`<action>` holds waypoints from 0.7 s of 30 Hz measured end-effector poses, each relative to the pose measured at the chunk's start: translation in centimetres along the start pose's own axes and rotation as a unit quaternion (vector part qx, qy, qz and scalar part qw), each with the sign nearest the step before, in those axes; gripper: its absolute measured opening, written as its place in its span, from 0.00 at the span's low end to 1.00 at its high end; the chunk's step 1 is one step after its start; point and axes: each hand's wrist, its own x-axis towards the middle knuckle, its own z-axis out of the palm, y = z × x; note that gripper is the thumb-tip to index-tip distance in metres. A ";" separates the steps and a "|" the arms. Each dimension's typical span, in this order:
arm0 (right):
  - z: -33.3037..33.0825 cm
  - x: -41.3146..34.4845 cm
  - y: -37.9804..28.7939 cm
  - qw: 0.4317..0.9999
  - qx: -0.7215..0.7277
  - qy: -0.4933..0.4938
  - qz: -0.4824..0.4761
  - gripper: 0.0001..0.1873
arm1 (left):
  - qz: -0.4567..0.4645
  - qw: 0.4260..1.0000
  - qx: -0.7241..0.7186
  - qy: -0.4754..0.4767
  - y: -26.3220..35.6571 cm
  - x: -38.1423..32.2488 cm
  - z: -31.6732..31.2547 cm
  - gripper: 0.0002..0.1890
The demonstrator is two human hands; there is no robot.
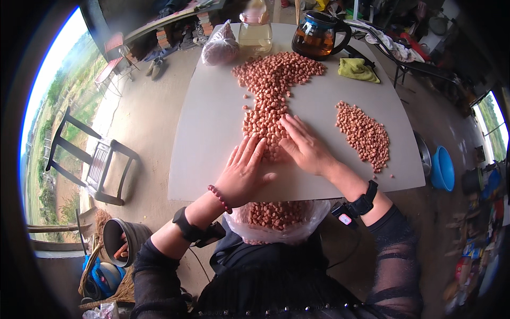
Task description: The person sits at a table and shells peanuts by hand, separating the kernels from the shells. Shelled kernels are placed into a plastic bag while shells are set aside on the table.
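Observation:
A long heap of shelled peanuts [275, 85] with reddish skins runs down the middle of the pale tabletop [211, 119]. My left hand [247, 171] rests palm down at the heap's near end, its fingertips touching the peanuts. On the heap's right side, my right hand [306, 147] lies extended with its fingers against the peanuts. Neither hand grips anything. Below the table's front edge, a clear plastic bag [295, 235] at my lap holds more peanuts [275, 215]. A separate pile of smaller-looking peanuts [363, 133] lies to the right.
At the table's far side stand a tied plastic bag [220, 46], a jar of pale liquid [255, 38] and a glass teapot [314, 38] of amber liquid. A yellow-green cloth [354, 69] lies nearby. A chair [99, 163], bucket [123, 243] and blue basin [443, 169] are around the table.

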 end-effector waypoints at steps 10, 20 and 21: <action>0.1 -4.6 -4.5 0.996 -0.003 -0.004 -0.085 0.31 | 0.075 0.996 -0.039 0.022 2.3 -2.5 0.1 0.43; -1.5 -8.5 -4.9 0.994 -0.010 0.103 -0.021 0.25 | 0.029 0.998 -0.031 0.049 2.3 -6.3 -0.4 0.37; -1.4 -8.8 -5.0 0.995 -0.024 0.090 -0.020 0.25 | 0.033 0.997 -0.030 0.057 2.2 -6.4 -0.3 0.36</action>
